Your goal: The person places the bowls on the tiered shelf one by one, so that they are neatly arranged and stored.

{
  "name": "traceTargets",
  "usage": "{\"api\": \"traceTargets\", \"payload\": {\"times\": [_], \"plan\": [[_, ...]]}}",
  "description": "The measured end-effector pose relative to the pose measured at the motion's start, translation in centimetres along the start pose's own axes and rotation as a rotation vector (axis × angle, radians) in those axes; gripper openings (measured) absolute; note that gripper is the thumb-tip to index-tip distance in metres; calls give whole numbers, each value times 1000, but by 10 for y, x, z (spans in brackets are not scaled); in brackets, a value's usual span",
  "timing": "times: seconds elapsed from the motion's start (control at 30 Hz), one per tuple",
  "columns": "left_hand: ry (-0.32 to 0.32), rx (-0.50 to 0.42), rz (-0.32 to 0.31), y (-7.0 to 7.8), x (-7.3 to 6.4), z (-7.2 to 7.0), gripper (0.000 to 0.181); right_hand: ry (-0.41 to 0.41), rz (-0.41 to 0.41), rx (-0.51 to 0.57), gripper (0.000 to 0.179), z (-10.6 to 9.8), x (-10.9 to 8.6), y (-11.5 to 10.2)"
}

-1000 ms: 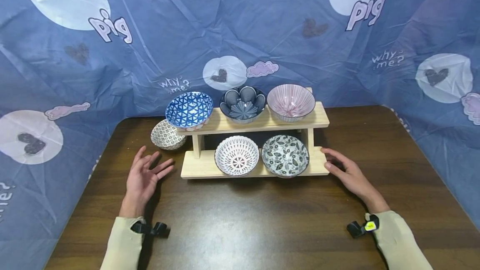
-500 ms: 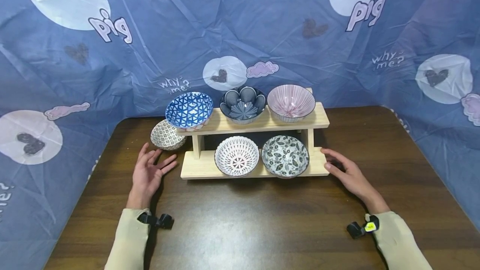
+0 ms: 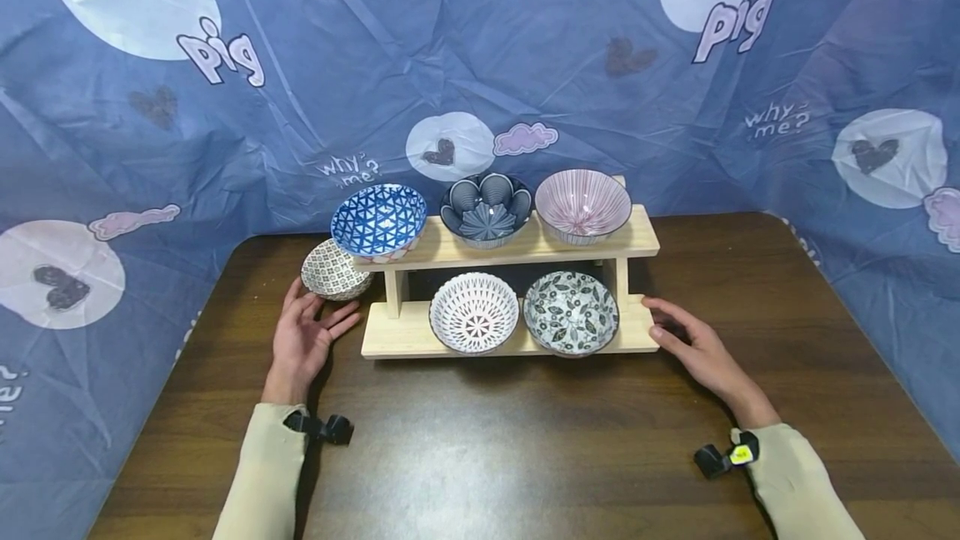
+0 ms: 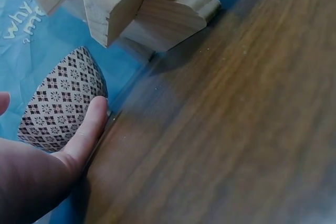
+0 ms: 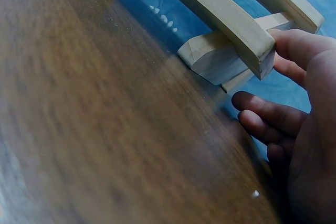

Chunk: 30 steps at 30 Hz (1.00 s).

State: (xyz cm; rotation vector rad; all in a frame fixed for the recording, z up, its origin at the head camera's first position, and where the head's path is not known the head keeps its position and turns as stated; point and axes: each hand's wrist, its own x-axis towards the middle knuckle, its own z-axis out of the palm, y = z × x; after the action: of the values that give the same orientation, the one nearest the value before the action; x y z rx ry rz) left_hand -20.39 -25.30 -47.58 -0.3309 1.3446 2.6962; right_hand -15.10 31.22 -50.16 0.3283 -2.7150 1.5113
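Note:
A small bowl with a dark lattice pattern (image 3: 333,267) stands on the table left of a two-tier wooden stand (image 3: 382,336). My left hand (image 3: 302,344) lies palm up right in front of it, fingers spread and relaxed. In the left wrist view, one finger (image 4: 90,127) reaches along the bowl's patterned outer side (image 4: 65,98). At the stand's other end is my right hand (image 3: 708,357), its thumb and forefinger against the end of the lower board (image 3: 637,327). In the right wrist view its other fingers (image 5: 268,114) hang loosely below the board end (image 5: 257,51).
The upper board holds a blue-patterned bowl (image 3: 379,222), a dark petal-patterned bowl (image 3: 486,211) and a pink-striped bowl (image 3: 582,205). Below are a white dashed bowl (image 3: 474,312) and a leaf-patterned bowl (image 3: 571,312). A blue printed cloth (image 3: 480,48) hangs behind the brown table (image 3: 480,440).
My left hand has moved right and away from me, up to the lattice-patterned bowl. My right hand has stayed at the stand's end. The bowls have not moved.

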Motion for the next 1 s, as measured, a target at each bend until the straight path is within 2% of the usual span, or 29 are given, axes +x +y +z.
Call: {"api": "traceTargets", "payload": {"times": [0.4,0.73,1.0], "plan": [[-4,12,13,0,12,2,64,-8,18,-3,46,-1,0,1],[4,3,16,1,17,2,68,-3,10,-4,45,-1,0,2],[42,-46,21,1,18,2,72,-12,23,-11,46,-1,0,1]]}}
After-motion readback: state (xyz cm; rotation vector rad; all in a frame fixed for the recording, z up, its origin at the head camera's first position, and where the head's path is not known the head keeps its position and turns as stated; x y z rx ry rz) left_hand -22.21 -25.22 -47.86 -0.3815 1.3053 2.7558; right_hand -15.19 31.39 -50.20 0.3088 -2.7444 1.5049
